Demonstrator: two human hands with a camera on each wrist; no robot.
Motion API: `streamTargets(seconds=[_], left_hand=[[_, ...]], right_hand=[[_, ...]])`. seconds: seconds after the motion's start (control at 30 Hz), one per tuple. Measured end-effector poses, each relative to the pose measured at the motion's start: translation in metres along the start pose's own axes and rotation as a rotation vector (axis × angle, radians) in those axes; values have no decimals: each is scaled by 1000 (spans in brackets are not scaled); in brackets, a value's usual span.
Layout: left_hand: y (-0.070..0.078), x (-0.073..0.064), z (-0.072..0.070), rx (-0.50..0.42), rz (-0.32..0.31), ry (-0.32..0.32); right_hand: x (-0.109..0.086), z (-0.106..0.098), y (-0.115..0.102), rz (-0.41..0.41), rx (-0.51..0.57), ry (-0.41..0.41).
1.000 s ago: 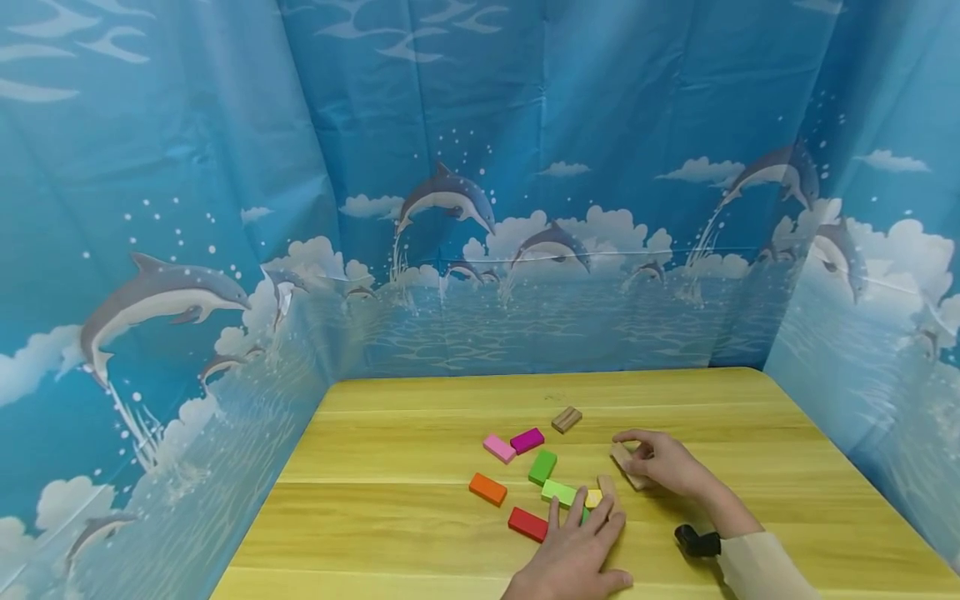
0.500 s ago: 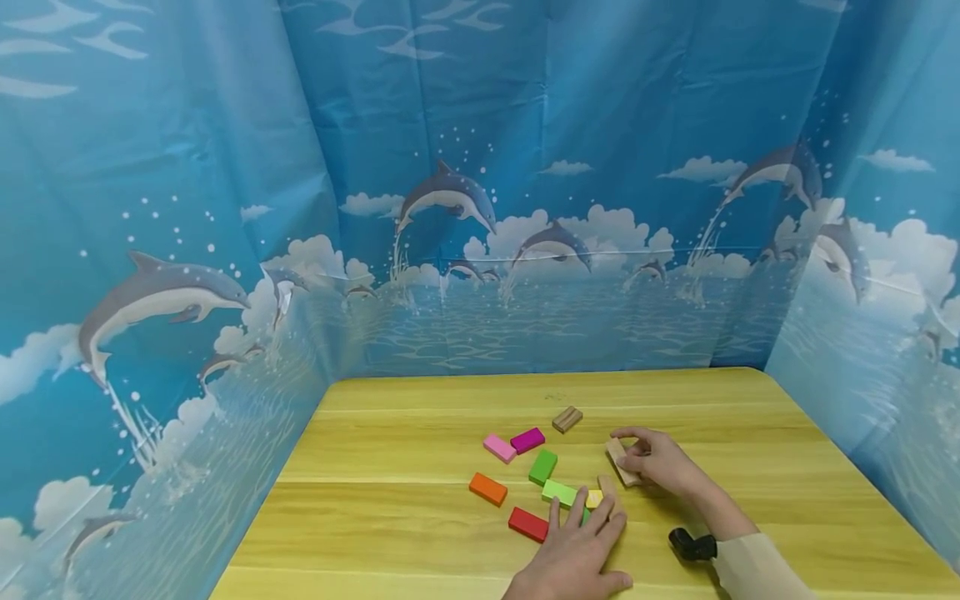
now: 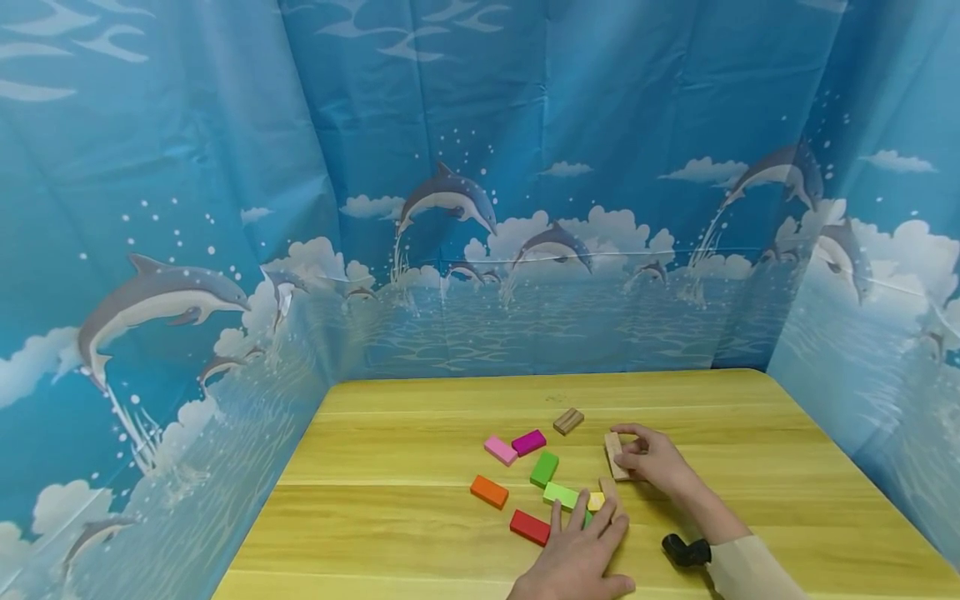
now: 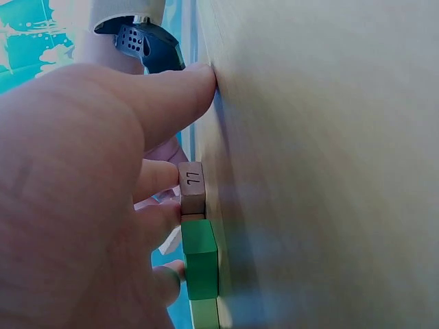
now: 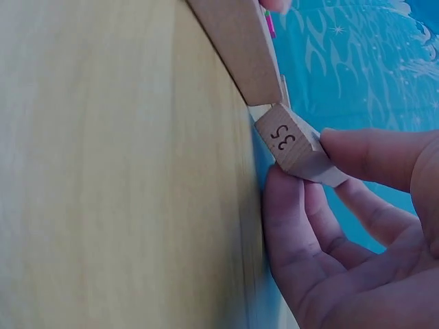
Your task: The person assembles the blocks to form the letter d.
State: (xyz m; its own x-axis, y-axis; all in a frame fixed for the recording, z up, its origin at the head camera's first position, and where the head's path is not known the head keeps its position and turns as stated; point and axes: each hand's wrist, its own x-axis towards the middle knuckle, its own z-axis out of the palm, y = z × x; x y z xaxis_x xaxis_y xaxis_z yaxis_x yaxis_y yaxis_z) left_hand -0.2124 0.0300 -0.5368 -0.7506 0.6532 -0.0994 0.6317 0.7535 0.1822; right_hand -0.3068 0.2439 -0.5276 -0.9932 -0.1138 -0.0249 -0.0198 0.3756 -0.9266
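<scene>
My left hand point(image 3: 577, 554) lies with fingers spread, the fingertips resting on a cluster of small blocks. Around those fingertips are a light green block point(image 3: 559, 496), a green block point(image 4: 200, 260), a yellow block point(image 3: 596, 501) and a plain wooden block point(image 3: 609, 492). In the left wrist view, the wooden block's end bears the mark 77. To the right, my right hand point(image 3: 663, 468) pinches another plain wooden block point(image 3: 613, 452) between thumb and fingers, close to the tabletop. Its end reads 35 in the right wrist view, where it appears beside a second wooden block point(image 5: 240, 51).
Left of the hands lie a red block point(image 3: 529, 527), an orange block point(image 3: 489, 492), a pink block point(image 3: 500, 450), a magenta block point(image 3: 528, 442) and another green block point(image 3: 544, 469). Farther back is a striped brown block point(image 3: 568, 421). A dolphin-print curtain point(image 3: 525, 317) stands behind the yellow table point(image 3: 360, 517).
My right hand has moved slightly left with the wooden block, which has turned to point more nearly straight away from me. The left hand has stayed in place on the blocks.
</scene>
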Motion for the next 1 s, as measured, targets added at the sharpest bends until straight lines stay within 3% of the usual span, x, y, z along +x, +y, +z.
streamTargets(seconds=[0.33,1.0], left_hand=[[0,3,3,14,-10,-14],[0,4,2,36,-26,-17]], right_hand=[[4,6,4,-20,-14,49],[9,17,3,-74,-120,34]])
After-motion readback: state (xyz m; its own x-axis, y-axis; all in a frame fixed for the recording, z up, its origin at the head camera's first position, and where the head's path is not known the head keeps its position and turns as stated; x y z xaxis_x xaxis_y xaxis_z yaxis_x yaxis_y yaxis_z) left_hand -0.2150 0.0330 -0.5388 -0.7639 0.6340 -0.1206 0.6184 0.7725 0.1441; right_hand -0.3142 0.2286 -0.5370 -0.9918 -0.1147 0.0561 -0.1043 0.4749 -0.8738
